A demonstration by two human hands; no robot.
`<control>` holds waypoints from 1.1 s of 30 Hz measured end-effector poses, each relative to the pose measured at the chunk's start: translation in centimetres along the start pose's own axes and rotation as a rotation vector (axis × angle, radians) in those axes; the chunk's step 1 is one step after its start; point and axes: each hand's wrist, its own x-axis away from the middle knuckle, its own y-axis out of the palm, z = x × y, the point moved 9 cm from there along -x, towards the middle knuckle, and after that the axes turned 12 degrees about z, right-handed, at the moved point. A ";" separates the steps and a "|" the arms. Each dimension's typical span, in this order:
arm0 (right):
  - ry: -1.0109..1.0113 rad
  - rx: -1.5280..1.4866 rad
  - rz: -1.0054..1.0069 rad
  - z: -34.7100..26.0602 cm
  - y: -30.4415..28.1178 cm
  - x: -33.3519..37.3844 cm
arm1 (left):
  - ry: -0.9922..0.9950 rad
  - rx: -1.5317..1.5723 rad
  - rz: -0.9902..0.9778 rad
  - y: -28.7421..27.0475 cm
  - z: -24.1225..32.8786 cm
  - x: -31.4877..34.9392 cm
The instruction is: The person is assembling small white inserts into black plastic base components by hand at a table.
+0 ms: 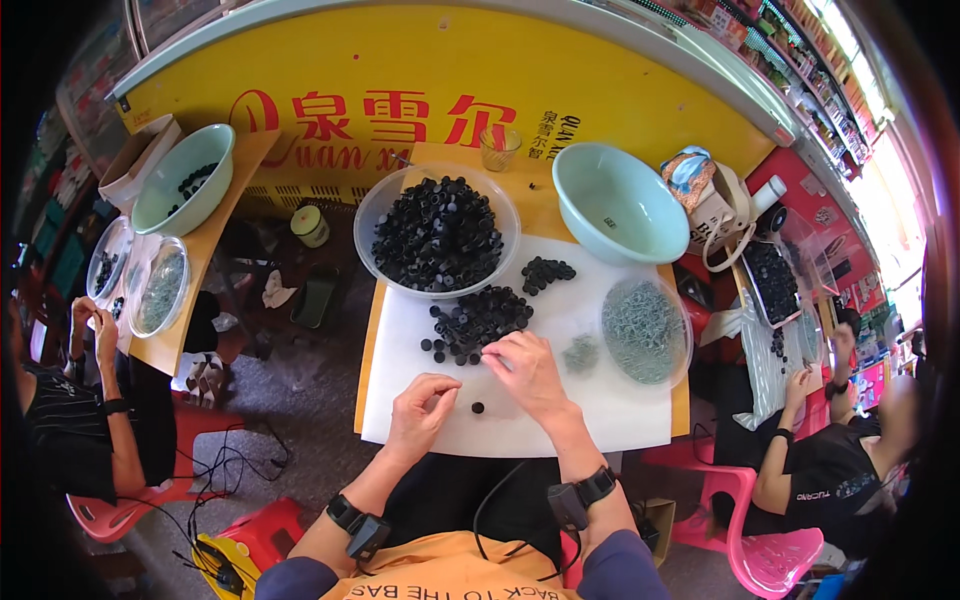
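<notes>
Over the white sheet (520,430), my left hand (418,412) is closed, thumb and forefinger pinched together; whatever they hold is too small to make out. My right hand (530,372) also pinches, its fingertips at the lower right edge of a heap of small round black caps (485,318). Anything between those fingers is hidden. A single black cap (478,407) lies between the two hands. To the right of my right hand is a small pile of thin greyish pieces (580,353). A clear round dish (688,345) holds many more of them.
A clear bowl (365,240) full of black caps stands behind the heap, beside a small caps cluster (547,274). Farther back are a pale green basin (575,170) and a glass (499,148). People work at side tables left and right; a yellow panel (640,90) bounds the back.
</notes>
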 end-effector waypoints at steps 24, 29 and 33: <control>0.524 -0.080 0.256 11.1 -6.2 -3.0 | -0.078 -0.114 -0.130 2.0 1.4 -1.4; 0.676 -0.223 0.283 9.1 -11.9 4.2 | 0.145 -0.221 -0.255 8.0 6.1 -2.9; 0.639 -0.120 0.179 7.3 -12.3 9.5 | 0.267 -0.369 -0.389 13.4 4.8 -3.5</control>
